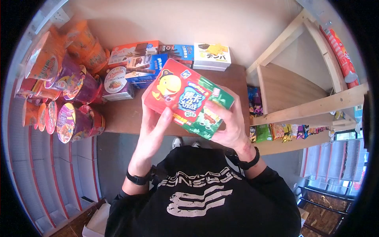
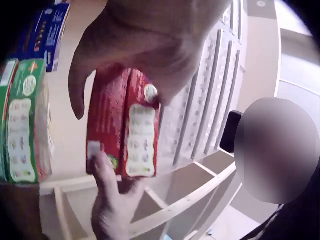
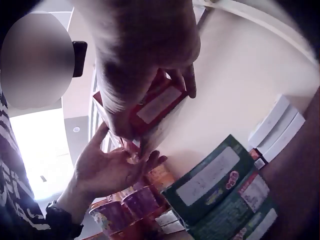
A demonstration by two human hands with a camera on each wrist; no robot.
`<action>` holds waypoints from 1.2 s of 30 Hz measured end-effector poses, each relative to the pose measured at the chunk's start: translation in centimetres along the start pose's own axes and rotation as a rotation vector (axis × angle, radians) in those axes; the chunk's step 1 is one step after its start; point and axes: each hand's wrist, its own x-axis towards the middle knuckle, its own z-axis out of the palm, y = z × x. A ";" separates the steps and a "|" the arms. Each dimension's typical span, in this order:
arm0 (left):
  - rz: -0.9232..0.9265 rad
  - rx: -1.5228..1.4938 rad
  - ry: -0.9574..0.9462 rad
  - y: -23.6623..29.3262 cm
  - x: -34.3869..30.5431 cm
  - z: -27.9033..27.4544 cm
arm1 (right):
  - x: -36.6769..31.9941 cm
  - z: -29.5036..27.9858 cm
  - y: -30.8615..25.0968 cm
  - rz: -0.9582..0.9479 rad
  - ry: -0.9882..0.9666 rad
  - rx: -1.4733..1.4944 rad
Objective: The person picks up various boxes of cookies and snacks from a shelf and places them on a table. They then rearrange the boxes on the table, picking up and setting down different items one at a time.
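A red and green printed box (image 1: 192,103) is tilted in front of the chest, above the brown table (image 1: 124,116). My left hand (image 1: 151,124) grips its left side, the thumb on the printed face and the other fingers hidden behind. On the other side, my right hand (image 1: 233,126) holds the green end, thumb across the front. In the left wrist view, a red box (image 2: 107,112) lies between my left hand (image 2: 145,47) above and my right hand (image 2: 115,205) below. The right wrist view shows my right hand (image 3: 142,50) over red packaging (image 3: 160,105), with my left hand (image 3: 107,172) beneath.
Orange tubs (image 1: 43,59) and purple tubs (image 1: 67,123) are stacked at the left. Along the back stand blue boxes (image 1: 160,65), a Danisa box (image 1: 117,81) and a white box (image 1: 212,55). A wooden frame (image 1: 268,118) and snack packets (image 1: 276,132) are at the right.
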 end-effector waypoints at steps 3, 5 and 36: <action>-0.083 -0.151 0.035 1.3 0.4 0.4 | 0.5 0.6 0.1 -0.006 -0.022 -0.002; -0.076 -0.219 0.092 1.9 1.1 0.4 | 0.6 0.7 0.4 -0.015 -0.043 0.018; -0.248 -0.257 0.499 -0.1 23.8 -18.9 | -7.8 -0.5 3.3 0.523 -0.141 0.121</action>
